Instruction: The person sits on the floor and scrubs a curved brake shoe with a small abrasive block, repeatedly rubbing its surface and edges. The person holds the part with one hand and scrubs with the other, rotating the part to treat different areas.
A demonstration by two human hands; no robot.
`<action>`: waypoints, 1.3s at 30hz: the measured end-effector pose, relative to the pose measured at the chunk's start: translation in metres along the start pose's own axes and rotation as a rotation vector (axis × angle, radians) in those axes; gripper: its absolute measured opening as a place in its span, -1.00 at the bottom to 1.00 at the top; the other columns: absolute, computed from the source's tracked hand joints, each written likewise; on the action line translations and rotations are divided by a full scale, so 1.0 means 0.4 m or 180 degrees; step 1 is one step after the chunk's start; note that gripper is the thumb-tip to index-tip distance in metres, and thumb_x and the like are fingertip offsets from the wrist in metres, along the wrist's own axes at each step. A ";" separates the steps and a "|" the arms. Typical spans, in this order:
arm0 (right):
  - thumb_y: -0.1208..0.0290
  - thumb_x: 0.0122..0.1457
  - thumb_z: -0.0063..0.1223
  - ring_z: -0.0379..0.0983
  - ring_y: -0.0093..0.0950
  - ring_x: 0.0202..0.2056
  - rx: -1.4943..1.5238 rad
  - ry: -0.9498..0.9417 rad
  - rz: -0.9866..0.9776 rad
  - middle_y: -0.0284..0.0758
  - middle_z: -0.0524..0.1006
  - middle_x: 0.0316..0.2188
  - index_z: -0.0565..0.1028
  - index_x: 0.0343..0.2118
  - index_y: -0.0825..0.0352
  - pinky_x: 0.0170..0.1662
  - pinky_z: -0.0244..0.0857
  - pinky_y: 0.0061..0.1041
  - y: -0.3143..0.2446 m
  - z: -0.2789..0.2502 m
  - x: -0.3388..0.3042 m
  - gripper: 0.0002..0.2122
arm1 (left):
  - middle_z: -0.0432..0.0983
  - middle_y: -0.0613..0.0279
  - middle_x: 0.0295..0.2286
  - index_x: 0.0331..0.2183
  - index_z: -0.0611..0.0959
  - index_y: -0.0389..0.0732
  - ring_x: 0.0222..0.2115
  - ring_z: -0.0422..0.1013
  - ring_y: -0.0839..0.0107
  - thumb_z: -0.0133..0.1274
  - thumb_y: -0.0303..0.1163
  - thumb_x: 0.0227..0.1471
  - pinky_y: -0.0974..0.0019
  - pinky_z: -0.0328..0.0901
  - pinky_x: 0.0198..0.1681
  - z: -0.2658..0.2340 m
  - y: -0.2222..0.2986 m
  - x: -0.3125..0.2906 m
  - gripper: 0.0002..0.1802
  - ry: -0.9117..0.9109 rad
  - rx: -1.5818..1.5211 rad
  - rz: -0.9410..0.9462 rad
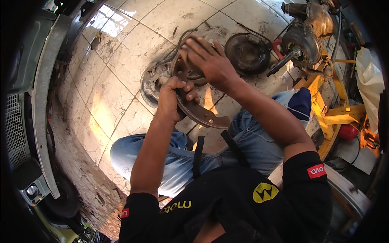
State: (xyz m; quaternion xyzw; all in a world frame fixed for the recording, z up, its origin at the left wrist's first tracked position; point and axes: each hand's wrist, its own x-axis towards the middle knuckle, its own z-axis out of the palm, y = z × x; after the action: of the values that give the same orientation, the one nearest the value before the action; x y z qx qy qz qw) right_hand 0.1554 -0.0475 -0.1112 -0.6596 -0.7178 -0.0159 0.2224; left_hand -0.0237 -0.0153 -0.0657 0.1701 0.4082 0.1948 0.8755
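Note:
A curved, rust-brown brake shoe (pixel 199 113) is held above the floor in front of my crossed legs. Around its middle my left hand (pixel 172 96) is closed, fingers wrapped over the inner side. Laid across the shoe's upper end, my right hand (pixel 210 64) has its fingers stretched out; whether anything lies under the palm is hidden. Behind my left hand a round, dirty metal plate (pixel 149 86) with holes rests on the tiles. Another dark round brake plate (pixel 248 54) lies on the floor beyond my right forearm.
A greasy axle housing (pixel 302 44) sits on a yellow metal stand (pixel 330 115) at the right, beside a whitish sack (pixel 370 85). On the left stands a vehicle's front with a metal bumper (pixel 40 101). A dark cable crosses the cracked tiled floor (pixel 117 85).

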 end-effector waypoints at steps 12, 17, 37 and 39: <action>0.55 0.16 -0.12 -0.05 -0.25 0.36 -0.0014 -0.0348 0.0585 -0.29 0.07 0.35 0.10 0.32 0.10 0.35 -0.23 -0.03 0.061 0.018 0.011 -0.38 | 0.26 0.36 -0.58 -0.42 0.36 -0.11 -0.64 0.22 0.46 -0.10 -0.37 -0.12 0.22 0.30 -0.38 -0.001 -0.010 0.001 -0.88 -0.0139 0.0135 -0.0078; 0.45 0.15 0.01 0.00 -0.22 0.34 0.0151 0.0239 -0.0112 -0.30 0.10 0.35 0.11 0.32 0.13 0.34 -0.20 -0.03 0.007 -0.009 0.007 -0.36 | 0.26 0.36 -0.58 -0.40 0.37 -0.13 -0.64 0.23 0.45 -0.11 -0.38 -0.10 0.20 0.33 -0.39 -0.011 -0.010 0.012 -0.88 -0.0131 0.0147 0.0043; 0.54 0.06 0.05 -0.02 -0.18 0.34 0.0639 0.0361 0.0054 -0.20 0.13 0.32 0.15 0.29 0.23 0.33 -0.20 -0.01 0.049 -0.080 0.020 -0.33 | 0.34 0.15 -0.52 -0.14 0.40 -0.30 -0.67 0.26 0.38 -0.06 -0.58 -0.21 0.20 0.32 -0.55 0.011 -0.014 -0.006 -0.55 0.0339 0.1550 0.0951; 0.60 0.02 0.04 0.00 -0.15 0.33 0.0562 0.0260 -0.0399 -0.13 0.20 0.28 0.21 0.25 0.28 0.33 -0.19 -0.02 0.005 -0.076 0.016 -0.36 | 0.35 0.15 -0.52 -0.13 0.40 -0.30 -0.67 0.27 0.37 -0.06 -0.58 -0.20 0.22 0.32 -0.55 0.008 -0.018 -0.004 -0.54 0.0244 0.1519 0.0960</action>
State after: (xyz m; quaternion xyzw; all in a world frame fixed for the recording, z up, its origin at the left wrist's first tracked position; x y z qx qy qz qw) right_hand 0.1664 -0.0509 -0.0821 -0.5901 -0.7466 0.0066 0.3073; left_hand -0.0208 -0.0228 -0.0659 0.4227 0.4454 0.2276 0.7558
